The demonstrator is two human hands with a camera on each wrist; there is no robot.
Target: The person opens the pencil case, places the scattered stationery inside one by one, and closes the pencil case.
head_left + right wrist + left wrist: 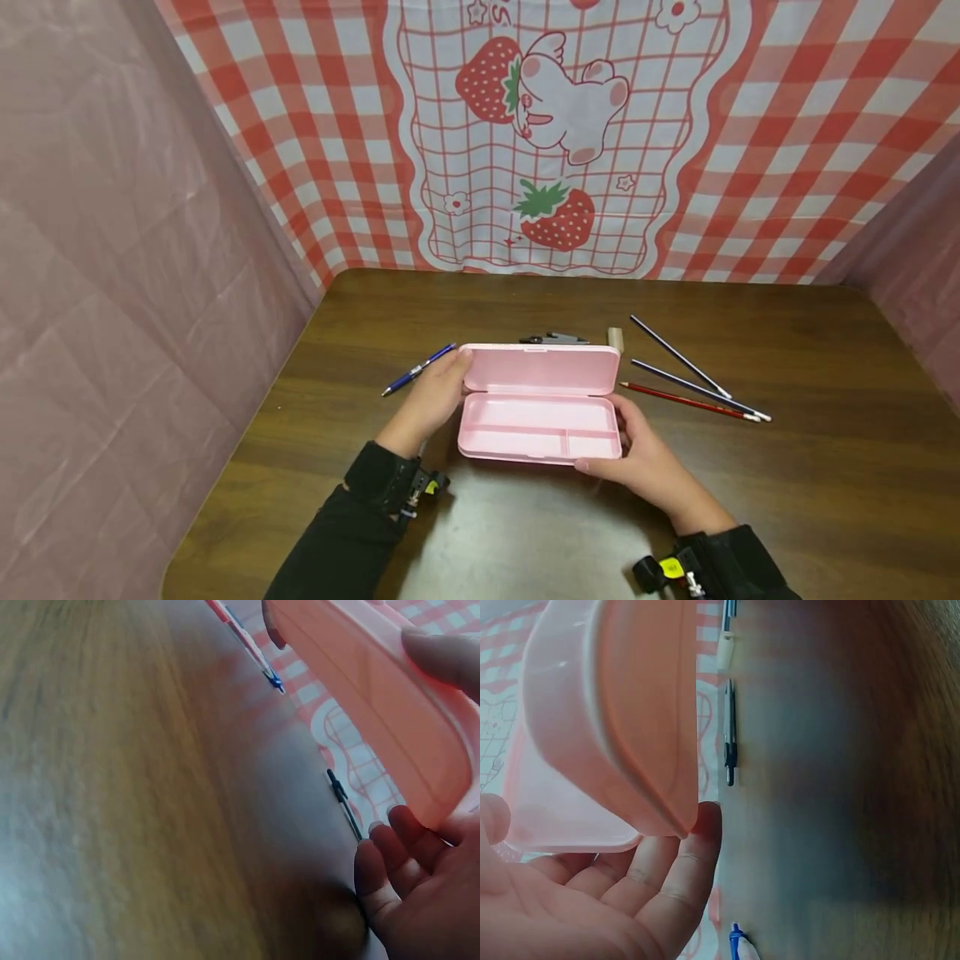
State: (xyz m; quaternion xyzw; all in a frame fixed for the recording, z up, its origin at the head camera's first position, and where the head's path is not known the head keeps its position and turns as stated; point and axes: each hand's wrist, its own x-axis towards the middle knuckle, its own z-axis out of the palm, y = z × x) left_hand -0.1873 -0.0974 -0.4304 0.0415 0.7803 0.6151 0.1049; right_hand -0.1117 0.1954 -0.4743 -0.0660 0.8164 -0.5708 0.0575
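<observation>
An open pink pencil case [540, 425] is held up off the table between both hands, its lid raised at the back. Its tray shows a long compartment and two smaller ones in front, all bare. My left hand [435, 393] grips the left side by the lid, fingers behind the case in the left wrist view. At the right end my right hand [637, 446] holds the base, thumb on the front edge and fingers underneath. In the right wrist view, the case's underside [375, 697] is tilted above the table.
On the wooden table [825, 500], a blue pen [418, 370] lies left of the case. Behind it are a grey-black tool resembling a compass [555, 338] and a beige eraser [615, 339]. Rightward lie a red pencil [686, 401] and two dark pencils [678, 356]. A checked cloth [330, 125] hangs behind.
</observation>
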